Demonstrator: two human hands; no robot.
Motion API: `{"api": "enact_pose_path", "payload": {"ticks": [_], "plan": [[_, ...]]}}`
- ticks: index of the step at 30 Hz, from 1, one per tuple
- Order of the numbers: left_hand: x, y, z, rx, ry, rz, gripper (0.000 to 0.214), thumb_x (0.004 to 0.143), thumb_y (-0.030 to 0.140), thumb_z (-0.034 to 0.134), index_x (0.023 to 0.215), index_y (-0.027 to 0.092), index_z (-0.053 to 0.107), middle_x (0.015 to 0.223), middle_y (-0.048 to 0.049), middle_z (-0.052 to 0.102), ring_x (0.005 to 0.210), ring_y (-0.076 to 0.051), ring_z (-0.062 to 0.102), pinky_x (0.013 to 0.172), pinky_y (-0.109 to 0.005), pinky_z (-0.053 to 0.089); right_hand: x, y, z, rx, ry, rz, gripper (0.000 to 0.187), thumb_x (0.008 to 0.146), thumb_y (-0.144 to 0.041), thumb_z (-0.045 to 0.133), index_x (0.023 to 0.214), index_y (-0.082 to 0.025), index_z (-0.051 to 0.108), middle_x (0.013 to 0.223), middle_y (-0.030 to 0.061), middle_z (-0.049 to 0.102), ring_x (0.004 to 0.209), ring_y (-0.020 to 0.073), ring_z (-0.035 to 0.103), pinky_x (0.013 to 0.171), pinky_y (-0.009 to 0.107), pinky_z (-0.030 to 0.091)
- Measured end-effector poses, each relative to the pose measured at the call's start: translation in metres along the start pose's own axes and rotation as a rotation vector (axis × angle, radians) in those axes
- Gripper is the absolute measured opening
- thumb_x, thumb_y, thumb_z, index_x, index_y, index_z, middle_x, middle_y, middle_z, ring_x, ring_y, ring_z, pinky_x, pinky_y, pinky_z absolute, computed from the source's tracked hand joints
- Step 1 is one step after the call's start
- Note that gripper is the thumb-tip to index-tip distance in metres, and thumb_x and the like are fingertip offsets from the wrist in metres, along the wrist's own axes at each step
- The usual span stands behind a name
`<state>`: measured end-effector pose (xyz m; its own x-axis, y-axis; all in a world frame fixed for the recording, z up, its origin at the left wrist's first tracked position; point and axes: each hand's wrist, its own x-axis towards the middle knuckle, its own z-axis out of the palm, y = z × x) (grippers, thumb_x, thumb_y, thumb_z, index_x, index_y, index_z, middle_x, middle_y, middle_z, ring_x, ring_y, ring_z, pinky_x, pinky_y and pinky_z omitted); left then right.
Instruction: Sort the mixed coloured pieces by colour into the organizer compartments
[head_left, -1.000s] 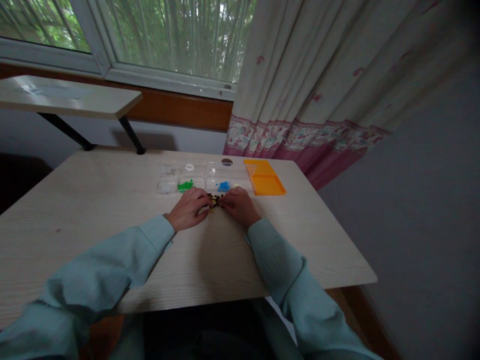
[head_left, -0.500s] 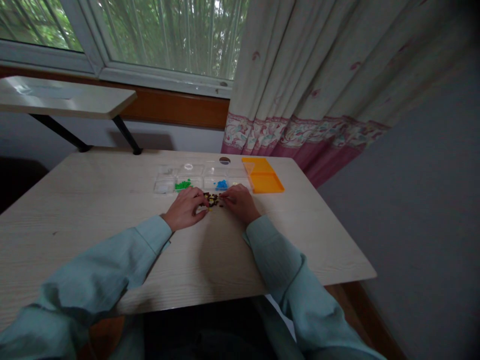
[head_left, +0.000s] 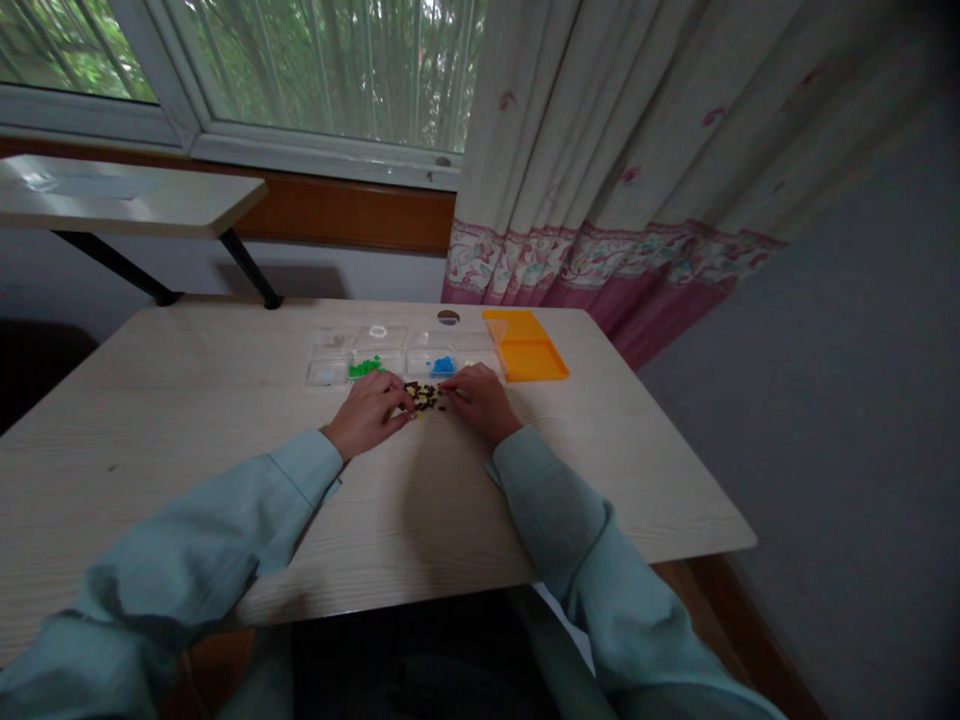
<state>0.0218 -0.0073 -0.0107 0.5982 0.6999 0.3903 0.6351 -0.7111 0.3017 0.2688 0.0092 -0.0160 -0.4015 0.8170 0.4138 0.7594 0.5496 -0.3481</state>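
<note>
A small pile of dark brown and yellow pieces [head_left: 424, 397] lies on the table between my hands. At its left edge is my left hand [head_left: 370, 412], its thumb and fingertips closed together; whatever they pinch is too small to make out. My right hand [head_left: 480, 398] is at the pile's right side, thumb and forefinger pressed together in a pinch, and any piece between them is hidden. Just behind the hands sits a clear plastic compartment box [head_left: 360, 340]. Green pieces [head_left: 366, 367] and blue pieces [head_left: 442, 366] lie in separate front compartments, and pale pieces show faintly behind my right hand.
An orange tray or lid [head_left: 529, 350] lies at the box's right end. Behind the box is a round hole [head_left: 448, 317] in the table [head_left: 600, 480]. A raised shelf [head_left: 127, 200] on black legs stands at the back left, and a curtain [head_left: 600, 180] hangs at the back right.
My left thumb has drawn in closer to the fingertips. My right hand stays pinched in nearly the same place, and the view has shifted slightly.
</note>
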Motion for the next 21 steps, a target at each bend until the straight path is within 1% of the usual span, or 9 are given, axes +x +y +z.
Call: {"api": "enact_pose_path", "payload": {"ticks": [5,7,11,15,18,21], "plan": [[0.001,0.003,-0.001,0.027,-0.03,0.004,0.016,0.091,0.034,0.055,0.092,0.021,0.065,0.1,-0.0082,0.058,0.096,-0.025,0.049,0.085,-0.042,0.039,0.0,0.002,0.003,0.015,0.024,-0.011,0.015,0.089,-0.028,0.061,0.093,-0.022,0.074,0.089,0.0044,0.07,0.089,0.0196,0.056,0.081,0.032,0.036],[0.001,0.003,0.0,0.026,-0.022,-0.005,0.017,0.092,0.034,0.052,0.09,0.02,0.063,0.1,-0.0084,0.058,0.095,-0.025,0.049,0.085,-0.041,0.039,0.0,0.002,0.003,0.019,0.034,-0.017,0.014,0.088,-0.028,0.062,0.092,-0.021,0.074,0.089,0.0043,0.071,0.088,0.0194,0.057,0.081,0.032,0.036],[0.002,0.0,0.003,-0.022,0.056,-0.033,0.021,0.095,0.035,0.048,0.092,0.019,0.061,0.096,-0.0082,0.058,0.093,-0.023,0.049,0.086,-0.04,0.04,0.0,-0.001,0.002,0.0,0.022,-0.024,0.013,0.088,-0.027,0.063,0.091,-0.021,0.074,0.087,0.0048,0.071,0.087,0.0198,0.057,0.081,0.032,0.037],[0.002,-0.002,0.004,-0.081,0.138,-0.074,0.023,0.096,0.036,0.045,0.09,0.019,0.06,0.093,-0.0074,0.058,0.092,-0.022,0.05,0.086,-0.04,0.04,0.0,-0.011,0.003,0.01,0.04,-0.063,0.016,0.09,-0.029,0.06,0.092,-0.022,0.074,0.089,0.0058,0.07,0.089,0.0207,0.057,0.083,0.034,0.039],[0.003,-0.004,0.005,-0.122,0.176,-0.101,0.025,0.097,0.036,0.044,0.088,0.019,0.06,0.09,-0.0069,0.058,0.092,-0.022,0.05,0.085,-0.039,0.04,0.0,-0.022,0.007,0.035,0.044,-0.11,0.019,0.092,-0.032,0.057,0.098,-0.024,0.074,0.091,0.0058,0.07,0.091,0.0204,0.057,0.084,0.035,0.039],[0.003,-0.006,0.005,-0.167,0.184,-0.112,0.025,0.097,0.035,0.044,0.087,0.019,0.061,0.091,-0.0067,0.058,0.093,-0.021,0.05,0.086,-0.039,0.041,0.0,-0.033,0.011,0.035,0.052,-0.113,0.022,0.092,-0.037,0.058,0.104,-0.027,0.073,0.097,0.0058,0.069,0.095,0.0209,0.056,0.086,0.036,0.038]]}}
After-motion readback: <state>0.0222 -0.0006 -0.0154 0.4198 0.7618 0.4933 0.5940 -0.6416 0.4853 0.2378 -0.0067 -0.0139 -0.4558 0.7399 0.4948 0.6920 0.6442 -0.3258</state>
